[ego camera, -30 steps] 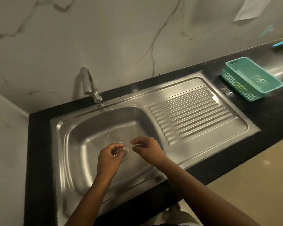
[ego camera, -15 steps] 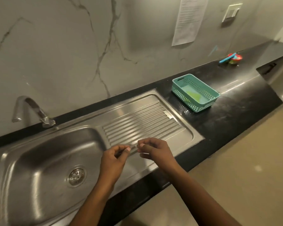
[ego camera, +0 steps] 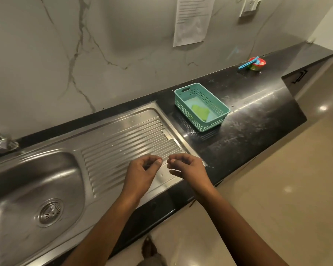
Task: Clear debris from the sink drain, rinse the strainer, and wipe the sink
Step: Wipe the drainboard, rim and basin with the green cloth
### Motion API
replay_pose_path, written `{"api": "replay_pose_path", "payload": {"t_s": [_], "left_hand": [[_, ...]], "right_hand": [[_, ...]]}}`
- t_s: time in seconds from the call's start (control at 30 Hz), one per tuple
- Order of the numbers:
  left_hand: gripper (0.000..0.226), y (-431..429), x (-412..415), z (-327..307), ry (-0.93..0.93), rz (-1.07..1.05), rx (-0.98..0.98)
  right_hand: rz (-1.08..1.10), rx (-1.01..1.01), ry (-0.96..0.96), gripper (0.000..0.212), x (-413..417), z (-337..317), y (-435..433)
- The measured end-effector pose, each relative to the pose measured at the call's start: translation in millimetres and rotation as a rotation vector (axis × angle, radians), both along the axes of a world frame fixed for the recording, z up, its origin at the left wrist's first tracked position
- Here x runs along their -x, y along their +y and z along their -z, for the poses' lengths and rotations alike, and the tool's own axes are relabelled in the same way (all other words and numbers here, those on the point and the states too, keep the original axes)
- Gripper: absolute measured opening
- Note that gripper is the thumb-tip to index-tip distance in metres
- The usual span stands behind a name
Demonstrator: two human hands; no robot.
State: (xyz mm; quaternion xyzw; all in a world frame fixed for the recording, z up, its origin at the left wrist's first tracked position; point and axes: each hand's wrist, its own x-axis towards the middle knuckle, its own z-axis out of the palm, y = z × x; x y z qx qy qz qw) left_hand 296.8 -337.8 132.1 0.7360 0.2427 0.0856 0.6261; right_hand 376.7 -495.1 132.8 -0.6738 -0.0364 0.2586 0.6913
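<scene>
My left hand [ego camera: 141, 174] hovers over the ribbed drainboard [ego camera: 123, 143], thumb and forefinger pinching a thin pale sliver of debris [ego camera: 149, 165]. Just to its right, my right hand [ego camera: 187, 168] has its fingers curled and the fingertips drawn together; nothing shows between them. The two hands almost touch at the fingertips. The round metal strainer [ego camera: 50, 212] sits in the drain at the bottom of the steel sink basin [ego camera: 17, 179], down at the left. The tap [ego camera: 0, 144] is at the left edge.
A teal plastic basket [ego camera: 222, 112] holding a green cloth [ego camera: 200, 112] stands on the black countertop [ego camera: 258, 121] right of the drainboard. A red bowl with a blue utensil [ego camera: 257, 63] sits far back. The counter edge and tiled floor lie to the right.
Both hands have left the drain and moved right over the drainboard. The view has swung right, so the basin now sits at the left.
</scene>
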Motion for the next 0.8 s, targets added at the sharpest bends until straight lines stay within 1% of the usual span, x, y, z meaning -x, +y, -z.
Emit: {"api": "replay_pose_path", "payload": {"t_s": [0.17, 0.37, 0.53, 0.6, 0.7, 0.8], "left_hand": [[0.014, 1, -44, -8, -0.002, 0.021, -0.029], [0.009, 4, -85, -17, -0.014, 0.021, -0.019], [0.009, -2, -112, -20, -0.02, -0.005, -0.032], [0.011, -8, -125, -21, -0.015, -0.035, -0.042], [0.011, -18, -143, -22, 0.001, -0.108, -0.027], [0.011, -30, -159, -20, -0.01, -0.185, -0.013]], "right_hand": [[0.032, 0.02, -0.002, 0.018, -44, -10, 0], [0.016, 0.067, -0.091, 0.015, -103, -20, 0], [0.009, 0.141, -0.187, 0.015, -176, -22, -5], [-0.014, 0.154, -0.199, 0.015, -211, -21, -7], [-0.06, 0.244, -0.257, 0.015, -262, -14, -7], [-0.13, 0.404, -0.377, 0.023, -308, -1, -6]]}}
